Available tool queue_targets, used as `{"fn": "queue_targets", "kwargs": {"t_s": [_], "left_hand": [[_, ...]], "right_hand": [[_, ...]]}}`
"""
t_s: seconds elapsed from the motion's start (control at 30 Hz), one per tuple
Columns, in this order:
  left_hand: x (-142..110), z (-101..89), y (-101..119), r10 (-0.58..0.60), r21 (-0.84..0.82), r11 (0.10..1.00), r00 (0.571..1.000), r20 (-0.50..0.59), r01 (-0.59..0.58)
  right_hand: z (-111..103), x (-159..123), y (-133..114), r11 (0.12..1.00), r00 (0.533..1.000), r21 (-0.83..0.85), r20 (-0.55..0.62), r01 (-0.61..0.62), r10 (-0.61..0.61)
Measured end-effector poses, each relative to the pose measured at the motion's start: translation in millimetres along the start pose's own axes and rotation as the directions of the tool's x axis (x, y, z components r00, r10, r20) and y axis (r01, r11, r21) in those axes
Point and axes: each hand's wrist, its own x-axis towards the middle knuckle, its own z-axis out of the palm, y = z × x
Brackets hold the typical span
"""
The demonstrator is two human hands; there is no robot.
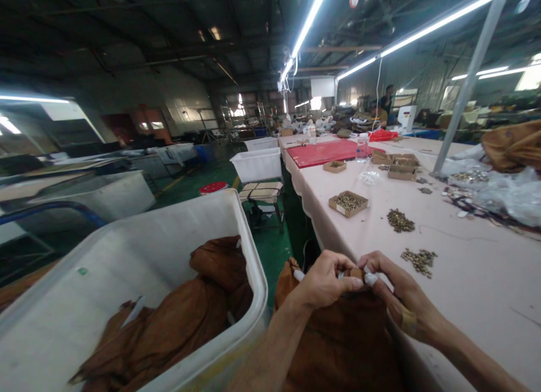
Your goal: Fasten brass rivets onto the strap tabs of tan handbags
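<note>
My left hand (327, 279) and right hand (395, 290) are nearly meeting, both pinching the top edge of a rust-brown cloth garment (350, 341), which hangs down below my grip. A small whitish piece (371, 279) sits at my right fingertips; I cannot tell what it is. Beyond my right hand, on the long table with a pale pink cover (469, 274), lie two loose piles of small brass-coloured metal pieces, a nearer one (419, 261) and a farther one (399, 221). Ahead of my grip is an open cardboard box (347, 203) of similar pieces. Left of my grip stands a large white plastic bin (139, 228) holding more brown cloth (181, 319).
</note>
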Motion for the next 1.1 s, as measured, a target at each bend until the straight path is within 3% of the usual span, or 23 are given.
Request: {"fn": "queue_targets", "kwargs": {"t_s": [0.33, 0.53, 0.77, 1.1], "left_hand": [[-3.0, -2.5, 7.2, -0.01, 0.064, 0.998, 0.993, -0.116, 0.018], [-9.3, -0.3, 7.9, 0.005, 0.193, 0.981, 0.975, -0.221, 0.039], [-12.6, 4.0, 13.9, 0.03, 0.343, 0.937, 0.97, -0.24, 0.056], [-9.0, 15.0, 33.5, 0.01, 0.485, 0.868, 0.974, -0.227, 0.104]], "right_hand": [[4.4, 11.8, -8.0, 0.986, 0.995, 0.139, -0.05, 0.09, -0.084], [1.9, 12.6, -0.5, 0.98, 0.998, 0.197, -0.061, 0.033, -0.021], [0.1, 14.9, 4.1, 0.914, 0.991, 0.388, -0.007, -0.117, 0.13], [-6.6, 21.4, 0.4, 0.912, 0.98, 0.372, -0.022, -0.174, 0.196]]}}
